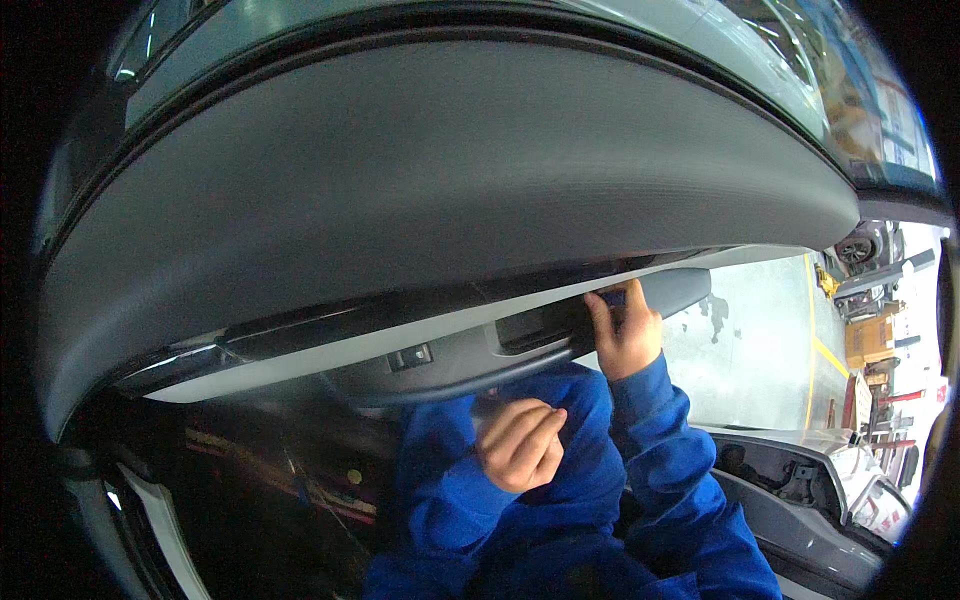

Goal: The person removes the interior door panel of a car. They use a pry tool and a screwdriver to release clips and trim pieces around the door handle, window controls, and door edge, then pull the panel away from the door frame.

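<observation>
Under the long grey dashboard, toward the right of the scene, we have our right hand raised to the dark seam where the dash meets the pale trim strip below it. Its fingers are hooked up into that gap at a small dark-blue piece, which they seem to pinch or press; the piece is mostly hidden, so we cannot tell what it is or how firmly it is held. Just left of the hand sits a rectangular opening in the lower grey panel, and farther left a small black switch block.

Our left hand hangs nearer and lower, against our blue sleeves, curled into a loose fist with nothing visible inside it; it touches no part of the car.

We judge the work to be midway at most: the trim strip and lower panel sit in place along the dash, nothing has come free, and only one hand is engaged at the seam. To the far right, a concrete floor with yellow lines shows through the open side.
</observation>
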`<state>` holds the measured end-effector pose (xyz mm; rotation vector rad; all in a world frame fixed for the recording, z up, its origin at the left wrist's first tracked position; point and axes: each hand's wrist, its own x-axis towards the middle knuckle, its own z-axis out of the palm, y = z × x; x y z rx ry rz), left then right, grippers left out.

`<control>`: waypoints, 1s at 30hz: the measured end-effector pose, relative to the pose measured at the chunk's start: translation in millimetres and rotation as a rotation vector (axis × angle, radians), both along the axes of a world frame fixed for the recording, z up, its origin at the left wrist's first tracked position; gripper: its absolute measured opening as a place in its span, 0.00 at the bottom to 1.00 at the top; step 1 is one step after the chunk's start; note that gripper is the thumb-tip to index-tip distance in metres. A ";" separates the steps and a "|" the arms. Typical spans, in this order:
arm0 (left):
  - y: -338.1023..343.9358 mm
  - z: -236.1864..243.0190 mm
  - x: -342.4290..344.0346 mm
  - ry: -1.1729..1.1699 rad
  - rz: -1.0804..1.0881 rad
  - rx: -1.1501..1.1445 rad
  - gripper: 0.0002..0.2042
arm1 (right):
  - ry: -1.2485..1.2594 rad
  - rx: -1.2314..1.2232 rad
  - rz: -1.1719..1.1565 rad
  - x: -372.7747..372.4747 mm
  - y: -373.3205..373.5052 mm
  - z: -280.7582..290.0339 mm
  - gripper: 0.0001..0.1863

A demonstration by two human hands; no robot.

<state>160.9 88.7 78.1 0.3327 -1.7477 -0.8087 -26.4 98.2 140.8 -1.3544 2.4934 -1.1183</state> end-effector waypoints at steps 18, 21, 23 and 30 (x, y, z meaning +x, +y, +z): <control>-70.6 26.4 -31.6 -0.760 0.052 -0.287 0.17 | -0.147 -0.313 -0.041 -1.6 10.6 -19.9 0.10; -67.4 24.7 -33.6 -0.744 0.076 -0.301 0.16 | 0.056 -0.285 0.089 2.1 13.0 -13.7 0.11; -65.0 24.2 -34.5 -0.701 0.089 -0.308 0.16 | 0.179 -0.265 0.196 2.6 12.5 -5.6 0.11; -57.4 21.1 -34.4 -0.716 0.147 -0.307 0.17 | 0.511 -0.009 0.365 15.9 2.2 18.0 0.12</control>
